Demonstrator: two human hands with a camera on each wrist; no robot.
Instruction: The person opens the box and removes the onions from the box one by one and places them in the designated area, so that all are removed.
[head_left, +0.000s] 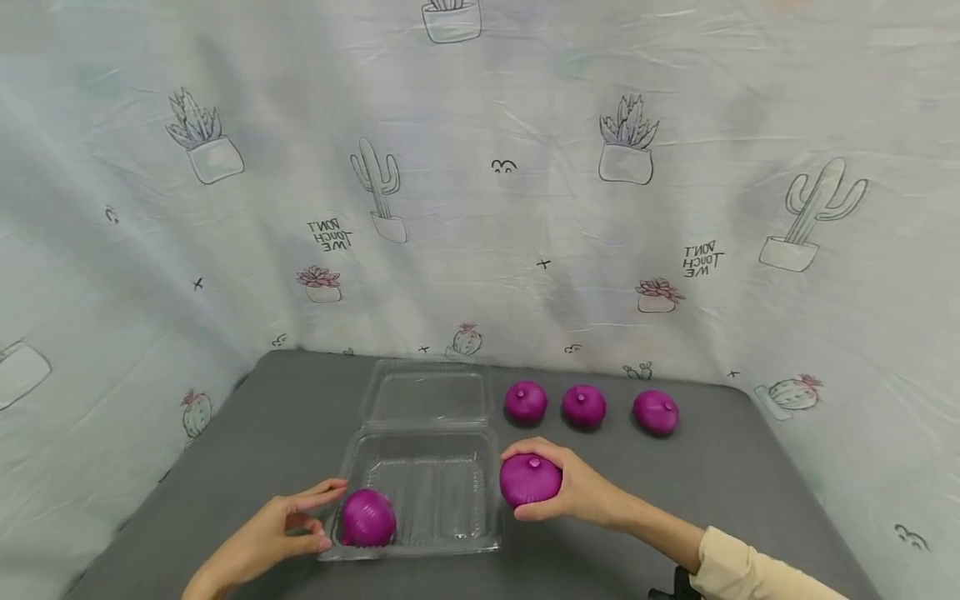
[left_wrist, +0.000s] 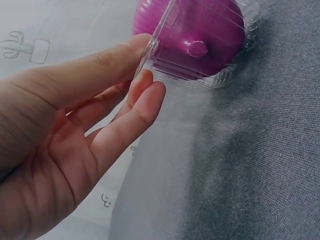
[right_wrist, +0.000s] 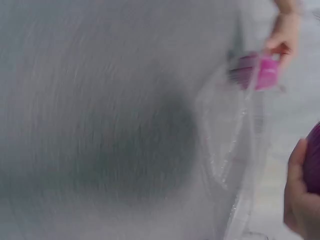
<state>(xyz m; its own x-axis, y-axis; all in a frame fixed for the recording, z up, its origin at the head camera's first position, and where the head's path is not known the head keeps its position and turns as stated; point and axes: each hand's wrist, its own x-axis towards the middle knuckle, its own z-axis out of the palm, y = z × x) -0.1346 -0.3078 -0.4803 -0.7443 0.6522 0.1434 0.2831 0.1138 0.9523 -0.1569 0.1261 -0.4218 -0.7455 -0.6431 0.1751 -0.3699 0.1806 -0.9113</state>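
Note:
A clear plastic clamshell container (head_left: 420, 546) lies with its lid (head_left: 431, 398) folded back. One purple onion (head_left: 369, 518) sits in its front left corner. My left hand (head_left: 273, 533) is at the container's left side; in the left wrist view, the thumb and fingers of the left hand (left_wrist: 85, 110) pinch the rim beside that onion (left_wrist: 200, 30). Just past the container's right wall, my right hand (head_left: 573, 487) grips another purple onion (head_left: 531, 481) between thumb and fingers. The right wrist view is blurred and cuts off this held onion (right_wrist: 312, 162) at the edge.
Three more purple onions stand in a row at the back right: a left one (head_left: 526, 403), a middle one (head_left: 583, 407) and a right one (head_left: 656, 412). Everything lies on a grey cloth-covered table (head_left: 675, 483). A cactus-print curtain (head_left: 495, 208) surrounds the table's back and sides.

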